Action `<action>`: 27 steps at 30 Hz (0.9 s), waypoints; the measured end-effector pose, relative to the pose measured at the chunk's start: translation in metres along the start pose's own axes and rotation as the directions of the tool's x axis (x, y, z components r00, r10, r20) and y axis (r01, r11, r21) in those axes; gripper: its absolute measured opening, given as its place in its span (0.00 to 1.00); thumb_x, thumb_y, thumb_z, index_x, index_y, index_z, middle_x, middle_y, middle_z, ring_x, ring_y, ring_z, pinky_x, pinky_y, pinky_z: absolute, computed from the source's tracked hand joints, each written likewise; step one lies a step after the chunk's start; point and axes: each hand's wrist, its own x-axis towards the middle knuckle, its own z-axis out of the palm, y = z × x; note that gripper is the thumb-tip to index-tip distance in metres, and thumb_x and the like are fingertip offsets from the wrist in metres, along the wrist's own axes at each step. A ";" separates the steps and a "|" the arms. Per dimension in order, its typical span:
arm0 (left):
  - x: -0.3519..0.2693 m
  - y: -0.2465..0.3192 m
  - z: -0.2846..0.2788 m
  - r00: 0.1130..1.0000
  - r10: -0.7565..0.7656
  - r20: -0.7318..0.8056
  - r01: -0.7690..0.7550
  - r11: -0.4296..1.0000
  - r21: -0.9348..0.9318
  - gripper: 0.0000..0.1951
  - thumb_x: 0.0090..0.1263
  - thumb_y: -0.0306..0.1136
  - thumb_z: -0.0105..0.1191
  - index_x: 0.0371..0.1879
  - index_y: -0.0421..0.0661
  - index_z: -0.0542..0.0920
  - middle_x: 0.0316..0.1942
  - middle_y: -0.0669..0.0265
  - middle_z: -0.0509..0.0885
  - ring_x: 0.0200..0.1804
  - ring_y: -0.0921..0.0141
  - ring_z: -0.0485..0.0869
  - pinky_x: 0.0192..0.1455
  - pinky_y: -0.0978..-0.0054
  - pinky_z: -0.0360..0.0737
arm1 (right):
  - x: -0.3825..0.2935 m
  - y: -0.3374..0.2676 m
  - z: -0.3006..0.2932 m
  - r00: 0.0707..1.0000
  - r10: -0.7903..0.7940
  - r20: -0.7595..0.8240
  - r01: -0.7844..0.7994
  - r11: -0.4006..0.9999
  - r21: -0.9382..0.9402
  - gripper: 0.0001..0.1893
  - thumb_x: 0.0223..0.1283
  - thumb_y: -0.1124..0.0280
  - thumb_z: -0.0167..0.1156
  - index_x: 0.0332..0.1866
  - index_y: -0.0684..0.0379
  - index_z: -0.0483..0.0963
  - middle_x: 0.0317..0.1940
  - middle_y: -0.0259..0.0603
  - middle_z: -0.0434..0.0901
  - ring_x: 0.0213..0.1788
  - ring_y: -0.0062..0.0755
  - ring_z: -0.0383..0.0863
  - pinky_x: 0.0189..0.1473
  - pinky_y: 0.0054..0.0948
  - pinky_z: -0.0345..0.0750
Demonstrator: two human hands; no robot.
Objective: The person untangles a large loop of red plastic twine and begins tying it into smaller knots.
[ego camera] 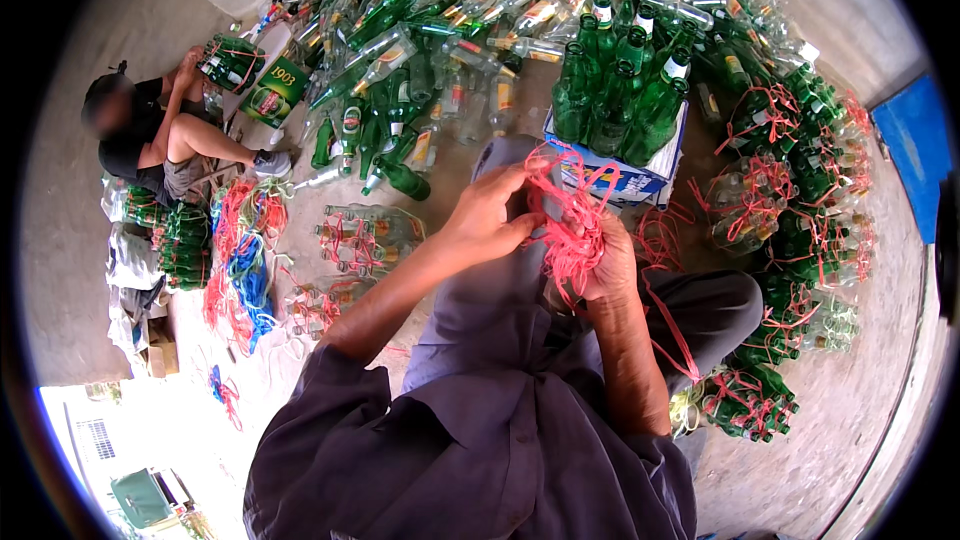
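A tangled bundle of pink plastic twine [566,240] is held in my right hand [613,262], above my lap. My left hand [491,214] is at the bundle's left side, thumb and fingers apart; its fingertips meet the upper loops, and whether they pinch a strand cannot be told. Loose pink strands hang past my right wrist over my bent knee. Just beyond my hands, several green glass bottles [619,90] stand upright in a tight group on a blue and white carton [645,184].
A large heap of loose glass bottles [465,7] lies against the wall. Twine-tied bottle bundles [810,187] line the right side; more clear bottles [367,236] sit left. A seated person [142,127] holds a bundle of green bottles [231,62] near piled coloured twine [251,255].
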 end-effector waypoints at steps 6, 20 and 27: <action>0.005 -0.004 0.006 0.996 -0.094 0.002 0.092 0.972 -0.215 0.19 0.65 0.19 0.57 0.56 0.41 0.78 0.45 0.62 0.84 0.43 0.75 0.83 0.48 0.77 0.79 | 0.003 -0.001 -0.019 0.989 -0.038 0.145 0.034 0.999 0.028 0.08 0.67 0.73 0.54 0.45 0.64 0.77 0.33 0.37 0.82 0.33 0.24 0.81 0.37 0.25 0.80; 0.012 0.015 -0.025 0.952 -0.270 -0.146 0.200 0.905 -0.376 0.04 0.73 0.25 0.55 0.41 0.41 0.83 0.27 0.76 0.78 0.28 0.84 0.73 0.32 0.85 0.71 | 0.011 0.003 -0.024 0.948 -0.305 -0.089 0.212 0.816 -0.537 0.09 0.69 0.71 0.59 0.40 0.67 0.80 0.24 0.39 0.82 0.16 0.14 0.67 0.18 0.16 0.62; 0.016 0.025 -0.044 0.924 -0.291 -0.249 0.188 0.911 -0.367 0.05 0.71 0.24 0.56 0.41 0.40 0.84 0.23 0.76 0.77 0.24 0.85 0.70 0.25 0.87 0.63 | 0.000 0.002 0.002 0.942 -0.333 -0.030 0.270 0.810 -0.520 0.10 0.70 0.70 0.59 0.37 0.66 0.80 0.22 0.34 0.81 0.16 0.13 0.67 0.17 0.17 0.58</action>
